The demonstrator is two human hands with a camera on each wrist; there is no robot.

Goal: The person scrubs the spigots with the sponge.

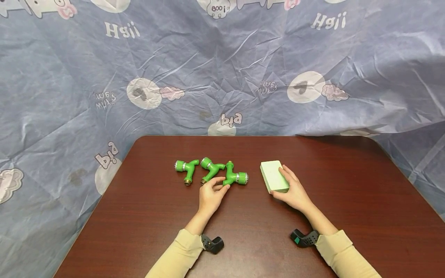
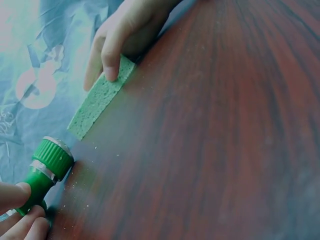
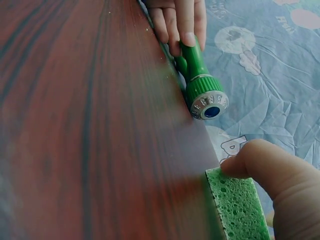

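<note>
Three green plastic faucets lie side by side on the table. My left hand [image 1: 210, 196] pinches the rightmost faucet [image 1: 231, 177] near its spout, with that faucet's ribbed knob [image 2: 53, 158] pointing right. The middle faucet [image 1: 213, 168] lies just beyond the fingers, and the left faucet [image 1: 189, 169] sits a little apart from it. On the other side, my right hand [image 1: 294, 192] grips a pale green sponge block [image 1: 274, 175] by its edges, thumb at the near end and fingers along the right side. The sponge's porous side [image 3: 237, 205] shows in the right wrist view.
The dark red-brown wooden table [image 1: 257, 231] spreads under everything. Behind it hangs a wrinkled blue-grey printed cloth [image 1: 194, 69]. Black wrist mounts [image 1: 213, 244] sit at both cuffs. Small light crumbs dot the tabletop near the rightmost faucet.
</note>
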